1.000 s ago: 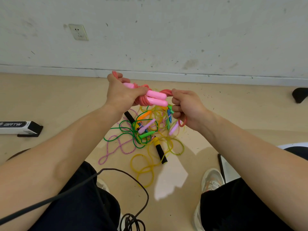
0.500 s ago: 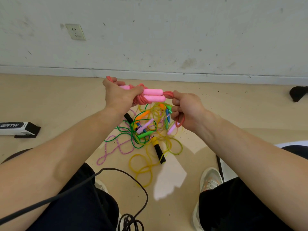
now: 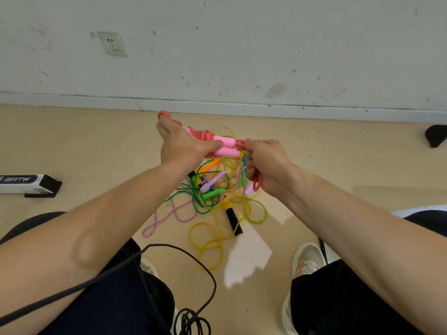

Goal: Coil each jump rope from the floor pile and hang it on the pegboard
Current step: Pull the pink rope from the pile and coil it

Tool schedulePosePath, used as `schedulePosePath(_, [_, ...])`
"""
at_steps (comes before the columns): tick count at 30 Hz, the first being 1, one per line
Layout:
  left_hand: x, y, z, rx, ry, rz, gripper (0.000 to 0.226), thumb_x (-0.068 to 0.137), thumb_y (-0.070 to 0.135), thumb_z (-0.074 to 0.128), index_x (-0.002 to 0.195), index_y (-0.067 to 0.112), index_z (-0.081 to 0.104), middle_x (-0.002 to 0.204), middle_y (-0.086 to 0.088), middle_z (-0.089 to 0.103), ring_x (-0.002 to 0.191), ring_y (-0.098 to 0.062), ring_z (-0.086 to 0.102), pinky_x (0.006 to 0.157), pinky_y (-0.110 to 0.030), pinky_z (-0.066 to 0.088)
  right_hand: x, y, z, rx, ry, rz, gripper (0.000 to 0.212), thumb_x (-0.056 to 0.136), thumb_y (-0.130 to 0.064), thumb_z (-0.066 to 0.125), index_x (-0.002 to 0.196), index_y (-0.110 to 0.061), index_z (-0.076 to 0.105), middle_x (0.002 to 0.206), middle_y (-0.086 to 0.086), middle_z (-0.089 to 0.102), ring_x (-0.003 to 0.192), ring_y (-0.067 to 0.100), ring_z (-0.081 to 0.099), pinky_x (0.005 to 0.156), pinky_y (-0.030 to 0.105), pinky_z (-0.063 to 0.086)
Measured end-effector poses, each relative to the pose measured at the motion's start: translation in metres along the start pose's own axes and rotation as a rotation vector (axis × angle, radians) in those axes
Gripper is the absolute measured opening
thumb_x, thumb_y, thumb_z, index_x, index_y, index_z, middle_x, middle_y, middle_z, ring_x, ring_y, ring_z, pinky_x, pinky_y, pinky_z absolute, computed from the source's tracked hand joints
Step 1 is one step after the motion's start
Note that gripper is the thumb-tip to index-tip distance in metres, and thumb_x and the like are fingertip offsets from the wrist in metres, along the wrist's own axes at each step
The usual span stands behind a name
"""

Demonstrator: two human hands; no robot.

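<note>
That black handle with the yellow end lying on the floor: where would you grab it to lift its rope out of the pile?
Probably the black grip, from above, with fingers closing across its width. It lies flat on the floor and its near end sticks out clear of the tangle, while the yellow end sits among crossing cords.

Pink jump rope (image 3: 219, 144): coral cord (image 3: 205, 136) bundled around two pink handles (image 3: 227, 151) lying side by side, centre of frame. Rope pile (image 3: 212, 195): tangled green, yellow and purple cords, on the floor just below.
</note>
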State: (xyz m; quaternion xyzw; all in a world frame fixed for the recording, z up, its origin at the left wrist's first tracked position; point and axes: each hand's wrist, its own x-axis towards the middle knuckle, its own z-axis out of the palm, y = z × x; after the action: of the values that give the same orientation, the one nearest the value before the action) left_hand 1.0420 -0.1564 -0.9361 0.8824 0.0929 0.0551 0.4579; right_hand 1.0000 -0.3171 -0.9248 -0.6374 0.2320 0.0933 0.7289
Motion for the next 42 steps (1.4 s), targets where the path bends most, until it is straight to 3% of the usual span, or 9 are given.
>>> schedulePosePath(3, [0.002,-0.001,0.0,0.039,0.026,0.028,0.123,0.06,0.043,0.091,0.148,0.003,0.015,0.136,-0.004,0.033,0.114,-0.018,0.047,0.096,-0.032,0.044,-0.002,-0.001,-0.001,0.059,-0.024,0.043,0.022,0.1,-0.011,0.047,0.102,0.002,0.065,0.057,-0.002,0.032,0.039,0.01,0.024,0.041,0.022,0.022])
schedulePosePath(8, [0.001,0.002,0.0,0.004,0.133,0.065,0.107,0.066,0.038,0.087,0.145,0.007,0.021,0.121,0.004,0.034,0.098,-0.014,0.045,0.084,-0.029,0.041,-0.007,-0.004,0.002,0.125,-0.065,0.114,0.018,0.1,-0.009,0.048,0.103,0.001,0.063,0.049,-0.006,0.032,0.036,0.008,0.024,0.036,0.02,0.026])
schedulePosePath(14, [-0.008,-0.002,0.006,0.073,0.161,0.202,0.093,0.066,0.032,0.085,0.137,0.01,0.029,0.12,0.003,0.037,0.094,-0.017,0.053,0.077,-0.038,0.049,-0.013,0.005,0.012,-0.026,-0.101,0.197,0.017,0.101,-0.011,0.045,0.1,-0.005,0.061,0.059,0.0,0.022,0.025,0.01,0.033,0.05,0.027,0.017])
schedulePosePath(19, [-0.013,-0.003,0.01,0.122,0.161,0.273,0.095,0.063,0.031,0.085,0.137,0.01,0.03,0.12,0.002,0.039,0.095,-0.024,0.056,0.077,-0.041,0.05,-0.011,0.008,0.017,-0.136,-0.175,0.15,0.017,0.099,-0.008,0.045,0.103,-0.003,0.061,0.058,0.001,0.021,0.029,0.009,0.028,0.044,0.025,0.017])
schedulePosePath(25, [-0.016,-0.003,0.011,0.188,0.112,0.368,0.09,0.068,0.036,0.088,0.132,0.004,0.034,0.114,0.004,0.034,0.096,-0.028,0.055,0.078,-0.043,0.048,-0.01,-0.003,0.009,-0.439,-0.27,-0.02,0.014,0.096,-0.008,0.048,0.091,-0.007,0.06,0.049,-0.001,0.042,0.034,0.011,0.038,0.039,0.021,0.023])
schedulePosePath(28, [-0.014,-0.003,0.007,0.164,0.029,0.402,0.099,0.068,0.04,0.089,0.138,0.004,0.03,0.117,0.005,0.034,0.098,-0.017,0.05,0.08,-0.035,0.046,-0.005,-0.017,-0.004,-0.606,-0.302,-0.081,0.026,0.096,-0.001,0.045,0.082,-0.005,0.068,0.038,-0.007,0.031,0.035,0.014,0.029,0.045,0.027,0.019])
schedulePosePath(32, [-0.018,-0.002,0.005,0.21,-0.143,0.487,0.104,0.067,0.043,0.089,0.142,0.007,0.026,0.123,0.001,0.037,0.097,-0.021,0.054,0.079,-0.038,0.048,0.001,-0.029,-0.021,-0.574,-0.293,0.099,0.025,0.095,-0.009,0.046,0.083,0.0,0.066,0.047,-0.005,0.024,0.041,0.011,0.017,0.041,0.02,0.014])
schedulePosePath(36, [-0.029,0.001,0.01,0.408,-0.269,0.62,0.113,0.061,0.037,0.091,0.145,0.0,0.026,0.128,-0.009,0.041,0.098,-0.031,0.055,0.076,-0.041,0.047,-0.001,-0.021,-0.012,-0.742,-0.334,0.223,0.03,0.092,-0.013,0.045,0.062,-0.015,0.047,0.057,-0.002,0.02,0.052,0.014,0.011,0.044,0.022,0.016])
schedulePosePath(42, [-0.038,0.002,0.01,0.75,-0.246,0.694,0.113,0.059,0.036,0.089,0.145,-0.005,0.028,0.134,-0.019,0.041,0.091,-0.041,0.056,0.07,-0.04,0.039,-0.008,-0.018,0.0,-0.701,-0.354,0.199,0.025,0.09,-0.012,0.049,0.065,-0.014,0.045,0.057,0.0,0.022,0.053,0.015,0.011,0.062,0.036,0.006])
